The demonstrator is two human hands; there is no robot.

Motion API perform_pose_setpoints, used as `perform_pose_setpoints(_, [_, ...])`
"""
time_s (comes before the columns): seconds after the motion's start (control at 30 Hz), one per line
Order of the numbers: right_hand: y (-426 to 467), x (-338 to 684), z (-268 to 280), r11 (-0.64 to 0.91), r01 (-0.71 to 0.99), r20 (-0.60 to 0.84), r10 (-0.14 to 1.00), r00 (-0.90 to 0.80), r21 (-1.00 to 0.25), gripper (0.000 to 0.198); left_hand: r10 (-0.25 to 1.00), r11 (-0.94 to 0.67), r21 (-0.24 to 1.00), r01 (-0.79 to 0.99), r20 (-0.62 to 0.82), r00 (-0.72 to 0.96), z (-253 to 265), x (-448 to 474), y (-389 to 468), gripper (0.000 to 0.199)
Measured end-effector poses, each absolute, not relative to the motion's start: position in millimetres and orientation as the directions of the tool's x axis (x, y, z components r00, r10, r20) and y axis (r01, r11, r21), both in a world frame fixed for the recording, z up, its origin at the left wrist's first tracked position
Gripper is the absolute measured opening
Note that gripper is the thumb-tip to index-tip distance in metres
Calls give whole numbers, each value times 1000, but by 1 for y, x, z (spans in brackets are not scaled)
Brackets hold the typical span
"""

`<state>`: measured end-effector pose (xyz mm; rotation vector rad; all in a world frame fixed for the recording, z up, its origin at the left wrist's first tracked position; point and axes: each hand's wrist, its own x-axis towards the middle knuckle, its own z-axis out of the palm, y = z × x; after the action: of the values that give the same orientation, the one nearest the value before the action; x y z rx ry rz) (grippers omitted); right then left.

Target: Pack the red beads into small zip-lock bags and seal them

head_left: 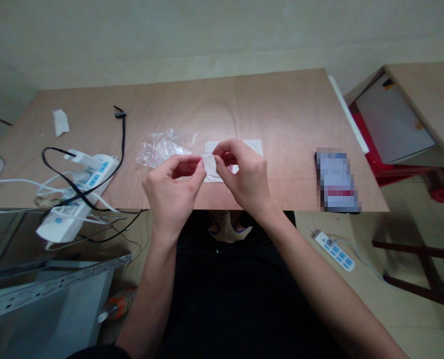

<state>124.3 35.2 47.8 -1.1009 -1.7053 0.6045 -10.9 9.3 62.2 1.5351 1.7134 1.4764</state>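
Observation:
Between my two hands is a small, pale piece that looks like paper or cloth [209, 166]. My left hand [173, 187] pinches its left side between thumb and fingertips. On the other side, the thumb and fingers of my right hand [242, 172] are closed on it too. A flat white sheet [255, 146] lies on the table beneath my hands, partly covered by them. Something small and reddish [231, 169] shows under my right hand, too small to make out. Just left of the sheet sits a crumpled heap of clear plastic bags [162, 148] with red lines.
The wooden table [282, 109] carries a white power strip [102, 174] with tangled cables at left and a phone [337, 182] at right. A white scrap [61, 122] lies far left. Below are another power strip [334, 251] and a bottle [119, 304].

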Motion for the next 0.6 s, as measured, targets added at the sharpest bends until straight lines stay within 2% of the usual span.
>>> perform_pose_setpoints(0.1, [35, 123, 45, 563, 509, 544, 814, -205, -651, 24, 886, -125, 862, 492, 320, -335, 66, -7, 8, 8])
perform_pose_setpoints(0.17, [35, 122, 41, 586, 526, 546, 799, -251, -616, 26, 883, -118, 852, 511, 325, -338, 67, -3, 6, 9])
perform_pose_setpoints(0.33, [38, 121, 34, 542, 553, 450, 839, -307, -633, 26, 861, -127, 811, 571, 376, -342, 62, 0, 3, 11])
perform_pose_setpoints(0.43, [39, 124, 37, 499, 587, 407, 865, -293, -637, 32, 859, -192, 738, 647, 445, -252, 62, -6, 6, 14])
perform_pose_setpoints(0.53, [39, 128, 42, 473, 551, 382, 881, -281, -687, 32, 844, -297, 657, 692, 520, -132, 64, -15, 12, 16])
perform_pose_setpoints(0.6, [39, 130, 44, 466, 477, 366, 884, -291, -745, 32, 845, -407, 618, 672, 534, 21, 66, -22, 18, 45])
